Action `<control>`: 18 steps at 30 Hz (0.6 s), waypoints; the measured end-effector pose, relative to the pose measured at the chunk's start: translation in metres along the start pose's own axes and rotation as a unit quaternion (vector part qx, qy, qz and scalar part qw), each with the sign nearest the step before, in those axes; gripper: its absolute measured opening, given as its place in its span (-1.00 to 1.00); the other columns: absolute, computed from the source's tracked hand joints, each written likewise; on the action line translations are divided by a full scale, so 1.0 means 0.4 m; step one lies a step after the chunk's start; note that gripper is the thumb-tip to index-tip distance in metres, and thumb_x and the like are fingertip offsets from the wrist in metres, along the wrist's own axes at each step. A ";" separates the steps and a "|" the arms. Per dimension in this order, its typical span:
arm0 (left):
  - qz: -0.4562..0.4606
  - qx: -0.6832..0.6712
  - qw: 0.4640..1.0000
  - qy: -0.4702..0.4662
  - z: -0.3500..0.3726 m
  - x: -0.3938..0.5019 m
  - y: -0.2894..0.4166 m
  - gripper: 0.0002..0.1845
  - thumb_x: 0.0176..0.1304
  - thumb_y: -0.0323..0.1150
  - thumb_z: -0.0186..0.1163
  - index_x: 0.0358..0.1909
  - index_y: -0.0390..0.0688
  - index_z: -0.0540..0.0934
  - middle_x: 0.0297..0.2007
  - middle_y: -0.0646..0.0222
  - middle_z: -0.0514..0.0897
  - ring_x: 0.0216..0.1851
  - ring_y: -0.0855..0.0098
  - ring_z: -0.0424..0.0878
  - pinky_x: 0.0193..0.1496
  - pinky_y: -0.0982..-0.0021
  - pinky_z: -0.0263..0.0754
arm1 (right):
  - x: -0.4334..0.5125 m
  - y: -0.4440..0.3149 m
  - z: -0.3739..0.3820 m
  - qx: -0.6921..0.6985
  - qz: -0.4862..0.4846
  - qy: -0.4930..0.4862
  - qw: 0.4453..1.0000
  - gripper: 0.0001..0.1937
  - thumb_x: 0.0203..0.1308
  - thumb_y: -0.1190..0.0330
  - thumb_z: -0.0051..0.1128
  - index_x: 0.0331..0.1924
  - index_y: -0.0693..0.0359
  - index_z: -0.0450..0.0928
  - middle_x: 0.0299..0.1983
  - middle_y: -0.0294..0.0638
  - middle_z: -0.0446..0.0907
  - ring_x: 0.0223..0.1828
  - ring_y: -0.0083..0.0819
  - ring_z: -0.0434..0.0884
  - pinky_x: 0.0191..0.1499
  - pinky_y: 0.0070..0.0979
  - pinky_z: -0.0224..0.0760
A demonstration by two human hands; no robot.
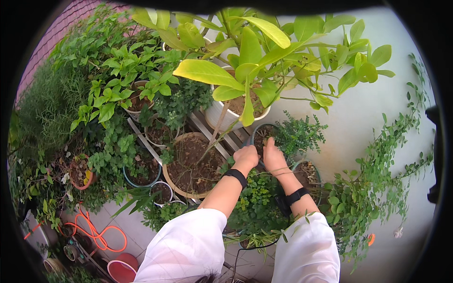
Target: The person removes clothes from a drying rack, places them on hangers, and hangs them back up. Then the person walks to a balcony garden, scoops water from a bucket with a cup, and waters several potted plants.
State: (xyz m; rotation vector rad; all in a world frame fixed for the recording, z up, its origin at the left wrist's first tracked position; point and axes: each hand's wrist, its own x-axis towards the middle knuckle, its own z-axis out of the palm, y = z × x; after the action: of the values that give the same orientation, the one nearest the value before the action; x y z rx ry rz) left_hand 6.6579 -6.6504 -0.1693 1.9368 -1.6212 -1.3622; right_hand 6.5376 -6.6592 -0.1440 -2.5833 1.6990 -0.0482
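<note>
Both hands are at a blue-rimmed plant pot (253, 136) that holds dark soil and a small-leaved green shrub (299, 133). My left hand (246, 156) is curled at the pot's left front edge; its fingers point away from the camera, and what it may hold is hidden. My right hand (273, 155) reaches over the front rim at the base of the shrub, thumb up, fingertips near the soil; whether something is pinched in it does not show. Each wrist bears a black strap. A thin stem crosses the right wrist.
A white pot (219, 115) with a large-leaved plant stands behind. A wide tan pot (170, 177) of soil is at the left, on metal slats (216, 138). Another soil pot (308, 173) sits right. Vines hang along the pale wall (354, 116). An orange hose (93, 231) lies on the tiles.
</note>
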 end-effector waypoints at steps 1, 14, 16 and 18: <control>0.001 0.002 1.000 0.008 0.000 0.001 0.000 -0.66 0.03 -0.15 0.31 -0.33 -0.25 0.65 -0.29 0.13 0.67 -0.18 0.17 0.62 -0.24 0.25 0.49 | -0.008 -0.001 -0.003 0.007 -0.005 -0.014 1.000 -0.62 0.19 0.41 -0.11 0.02 0.45 0.15 -0.53 0.14 0.54 -0.52 0.07 0.57 -0.50 -0.14 0.46; -0.003 0.009 1.000 0.002 0.018 0.018 -0.006 -0.64 0.16 -0.08 0.19 -0.46 -0.21 0.67 -0.49 0.34 0.69 -0.25 0.28 0.64 -0.21 0.29 0.47 | -0.153 -0.015 -0.092 0.032 0.020 -0.085 0.996 -0.82 0.25 0.41 -0.14 -0.18 0.31 0.17 -0.37 0.22 0.49 -0.44 0.16 0.53 -0.42 -0.06 0.41; -0.004 0.014 1.000 0.006 0.020 0.020 -0.006 -0.63 0.16 -0.07 0.19 -0.45 -0.21 0.67 -0.48 0.36 0.70 -0.24 0.29 0.64 -0.21 0.29 0.47 | -0.169 0.000 -0.093 0.027 0.012 -0.095 0.995 -0.81 0.24 0.42 -0.13 -0.18 0.32 0.17 -0.39 0.22 0.49 -0.46 0.17 0.53 -0.45 -0.06 0.41; -0.004 0.019 1.000 0.009 0.022 0.021 -0.007 -0.63 0.17 -0.07 0.18 -0.44 -0.21 0.67 -0.47 0.37 0.70 -0.24 0.30 0.64 -0.21 0.30 0.47 | -0.183 0.016 -0.097 0.008 -0.007 -0.091 0.996 -0.81 0.24 0.43 -0.13 -0.18 0.33 0.18 -0.42 0.22 0.50 -0.47 0.16 0.53 -0.46 -0.06 0.41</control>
State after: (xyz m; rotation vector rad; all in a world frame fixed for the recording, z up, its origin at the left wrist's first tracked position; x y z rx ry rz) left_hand 6.6522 -6.6539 -0.1799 1.9737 -1.6437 -1.3214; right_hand 6.5006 -6.5955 -0.1057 -2.5016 1.6108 0.1668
